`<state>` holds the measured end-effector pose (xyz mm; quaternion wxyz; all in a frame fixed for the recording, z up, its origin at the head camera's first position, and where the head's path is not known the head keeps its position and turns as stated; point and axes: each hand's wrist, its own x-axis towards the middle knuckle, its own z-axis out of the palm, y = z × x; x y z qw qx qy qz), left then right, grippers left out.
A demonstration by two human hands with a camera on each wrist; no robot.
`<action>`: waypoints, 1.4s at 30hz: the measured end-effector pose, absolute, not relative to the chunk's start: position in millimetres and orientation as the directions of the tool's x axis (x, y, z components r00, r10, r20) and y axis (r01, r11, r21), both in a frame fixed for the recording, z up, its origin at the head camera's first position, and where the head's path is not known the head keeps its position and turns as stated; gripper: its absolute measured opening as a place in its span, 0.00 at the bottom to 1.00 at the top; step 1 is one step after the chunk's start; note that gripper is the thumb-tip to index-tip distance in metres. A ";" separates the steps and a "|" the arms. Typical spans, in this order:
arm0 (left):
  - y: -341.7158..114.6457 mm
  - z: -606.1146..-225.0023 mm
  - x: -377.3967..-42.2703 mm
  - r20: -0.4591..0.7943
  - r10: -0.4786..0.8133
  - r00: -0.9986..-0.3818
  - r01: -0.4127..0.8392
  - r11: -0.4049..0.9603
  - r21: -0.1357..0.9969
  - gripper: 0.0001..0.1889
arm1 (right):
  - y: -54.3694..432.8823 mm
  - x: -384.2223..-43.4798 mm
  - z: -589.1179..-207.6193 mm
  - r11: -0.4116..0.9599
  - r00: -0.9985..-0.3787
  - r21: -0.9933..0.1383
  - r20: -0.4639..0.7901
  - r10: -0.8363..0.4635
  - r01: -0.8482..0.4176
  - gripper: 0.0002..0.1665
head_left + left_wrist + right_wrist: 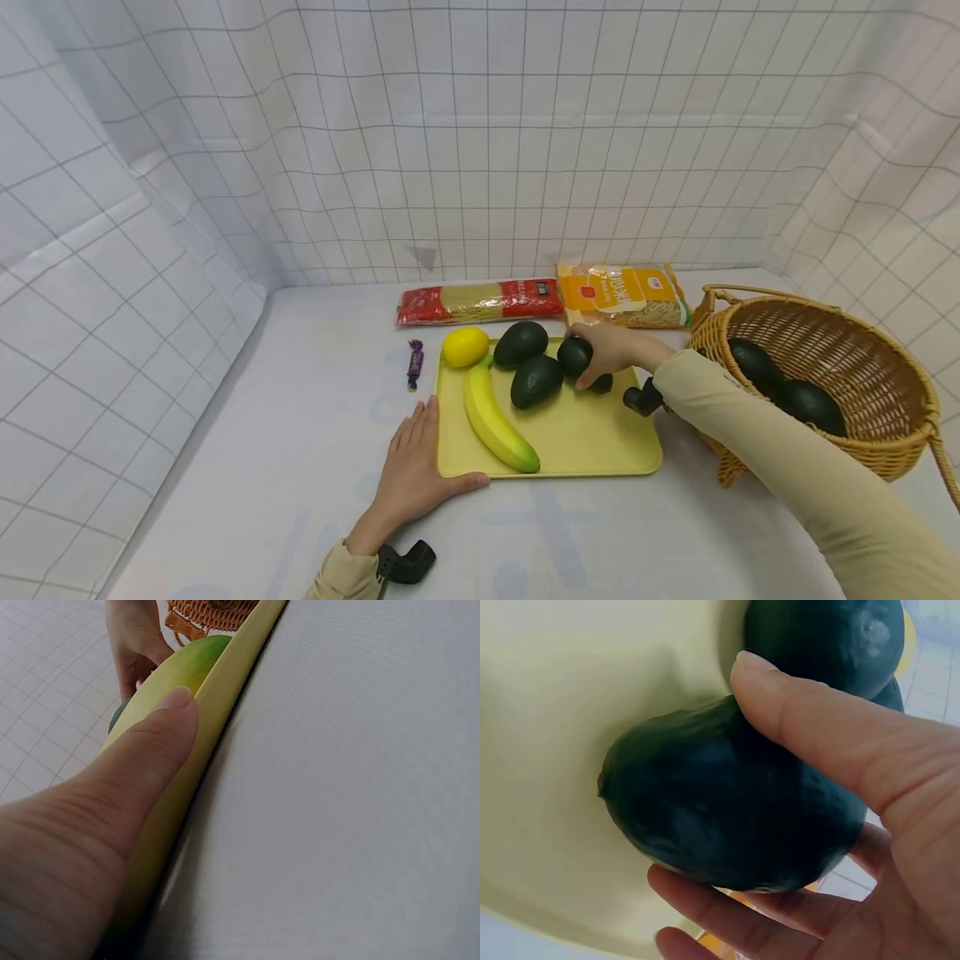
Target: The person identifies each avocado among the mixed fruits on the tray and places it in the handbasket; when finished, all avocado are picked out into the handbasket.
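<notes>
My right hand (609, 348) holds a dark green avocado (727, 799) over the back right of a yellow tray (592, 454), thumb on one side and fingers round the other. Two more avocados (537, 382) lie just left of it; one is close beside my thumb in the right wrist view. My left hand (415, 467) rests at the tray's front left corner, fingers straight along the left side, thumb over the front rim. A banana (495, 421) lies lengthwise near that hand, with a yellow lemon (465, 347) behind it in the corner.
A wicker basket (896, 400) with two avocados (813, 406) inside stands to the right, partly under my right forearm. Behind the tray lie a red noodle pack (480, 302) and an orange-yellow bag (624, 296). A purple wrapped candy (415, 365) lies left of the tray.
</notes>
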<state>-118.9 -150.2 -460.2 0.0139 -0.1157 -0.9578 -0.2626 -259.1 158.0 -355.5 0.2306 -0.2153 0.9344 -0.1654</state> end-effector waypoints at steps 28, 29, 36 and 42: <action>-150.3 -459.6 -120.3 0.070 0.211 -0.975 0.217 0.837 0.502 0.70 | 165.4 -240.3 -353.8 0.871 -0.792 -0.350 -0.389 -0.471 -0.346 0.40; -150.4 -459.8 -120.4 0.070 0.211 -0.975 0.217 0.837 0.502 0.70 | 165.1 -239.0 -353.8 0.873 -0.793 -0.344 -0.390 -0.468 -0.346 0.40; -151.1 -460.3 -121.0 0.070 0.215 -0.974 0.220 0.834 0.506 0.70 | 162.3 -228.4 -353.5 0.893 -0.819 -0.291 -0.373 -0.436 -0.343 0.39; -151.8 -461.6 -122.1 0.073 0.218 -0.973 0.225 0.837 0.499 0.70 | 159.3 -221.7 -354.6 0.907 -0.830 -0.271 -0.379 -0.409 -0.323 0.40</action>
